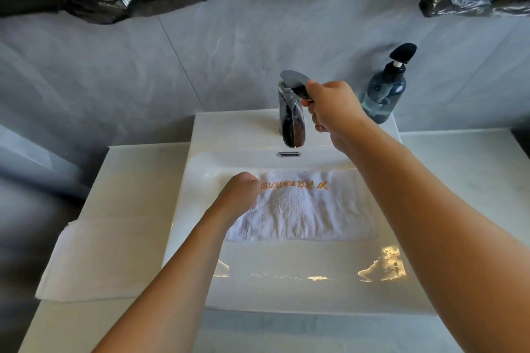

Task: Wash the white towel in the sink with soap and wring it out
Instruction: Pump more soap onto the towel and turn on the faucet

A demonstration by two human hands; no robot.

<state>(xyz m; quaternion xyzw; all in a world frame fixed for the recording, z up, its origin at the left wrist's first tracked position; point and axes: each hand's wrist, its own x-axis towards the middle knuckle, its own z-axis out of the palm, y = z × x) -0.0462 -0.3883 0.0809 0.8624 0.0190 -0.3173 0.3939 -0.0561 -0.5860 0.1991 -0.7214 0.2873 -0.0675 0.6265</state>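
Fingers of the right hand (329, 106) pinch the chrome tap (291, 112) lever; the left hand (239, 196), fingers curled, grips the edge of the white towel (304, 209) lying in the sink (286, 289), soap bottle (385, 89) beside the tap.

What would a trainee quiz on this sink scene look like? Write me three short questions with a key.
1. True or false: water is running from the faucet.
2. Which hand grips the faucet lever? A) left hand B) right hand
3. Fill in: the white towel lies inside the ____.

Key: 1 false, no stream visible. 2 B. 3 sink; the soap bottle stands at its back right corner.
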